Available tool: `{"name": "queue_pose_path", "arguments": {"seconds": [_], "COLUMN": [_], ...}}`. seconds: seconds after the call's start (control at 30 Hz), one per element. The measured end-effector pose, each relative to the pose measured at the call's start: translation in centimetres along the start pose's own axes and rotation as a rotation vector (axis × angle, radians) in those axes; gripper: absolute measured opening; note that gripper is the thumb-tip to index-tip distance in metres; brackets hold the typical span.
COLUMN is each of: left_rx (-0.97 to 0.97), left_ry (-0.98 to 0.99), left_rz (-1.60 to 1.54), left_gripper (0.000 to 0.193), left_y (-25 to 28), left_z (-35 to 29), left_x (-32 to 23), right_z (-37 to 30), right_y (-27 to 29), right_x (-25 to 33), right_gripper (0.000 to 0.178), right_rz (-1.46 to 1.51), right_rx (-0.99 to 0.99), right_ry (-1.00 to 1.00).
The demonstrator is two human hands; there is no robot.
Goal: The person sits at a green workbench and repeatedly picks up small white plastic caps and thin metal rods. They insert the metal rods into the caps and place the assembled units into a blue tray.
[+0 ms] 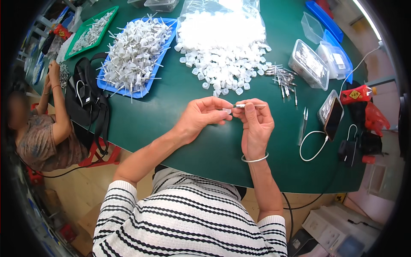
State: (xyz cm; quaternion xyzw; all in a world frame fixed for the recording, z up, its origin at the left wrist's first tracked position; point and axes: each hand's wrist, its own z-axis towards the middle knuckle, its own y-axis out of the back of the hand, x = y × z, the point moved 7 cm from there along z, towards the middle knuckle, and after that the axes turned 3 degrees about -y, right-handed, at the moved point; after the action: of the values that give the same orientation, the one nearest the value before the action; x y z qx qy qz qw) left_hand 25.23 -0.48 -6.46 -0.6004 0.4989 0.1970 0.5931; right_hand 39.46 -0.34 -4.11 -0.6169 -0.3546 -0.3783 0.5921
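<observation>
Above the near part of the green table, my two hands meet fingertip to fingertip. My left hand (199,115) pinches a small translucent white cap (227,111) between thumb and fingers. In my right hand (258,128), closed thumb against fingers, lies a slim metal pin (257,105), pointing left toward the left fingertips. Whether the pin touches the cap cannot be made out. Beyond my hands spreads a heap of loose white caps (222,64), spilling from a clear plastic bag (248,6). To its right lies a small pile of metal pins (282,79).
A blue tray (147,88) holds many capped pins; a green tray (73,52) stands farther left. On the right are a clear plastic box (295,60), tweezers (303,120) and a phone (332,120) with a white cable. A black bag (92,85) sits left, near another person (51,132).
</observation>
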Motion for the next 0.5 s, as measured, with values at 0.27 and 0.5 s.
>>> {"name": "queue_pose_path", "arguments": {"seconds": [0.27,0.5], "left_rx": [-0.078,-0.132], "left_ry": [-0.264,-0.362], "left_rz": [0.077,0.066], "left_gripper": [0.017,0.013], "left_y": [-1.3,-1.6], "left_z": [0.1,-0.2], "left_x": [-1.5,-2.0], "right_z": [-0.3,-0.9], "right_y": [-0.5,-0.6], "right_x": [-0.8,-1.7], "right_gripper": [0.015,0.014], "right_rz": [0.23,0.334], "right_rx": [0.003,-0.025], "right_ry": [-0.124,-0.161]}}
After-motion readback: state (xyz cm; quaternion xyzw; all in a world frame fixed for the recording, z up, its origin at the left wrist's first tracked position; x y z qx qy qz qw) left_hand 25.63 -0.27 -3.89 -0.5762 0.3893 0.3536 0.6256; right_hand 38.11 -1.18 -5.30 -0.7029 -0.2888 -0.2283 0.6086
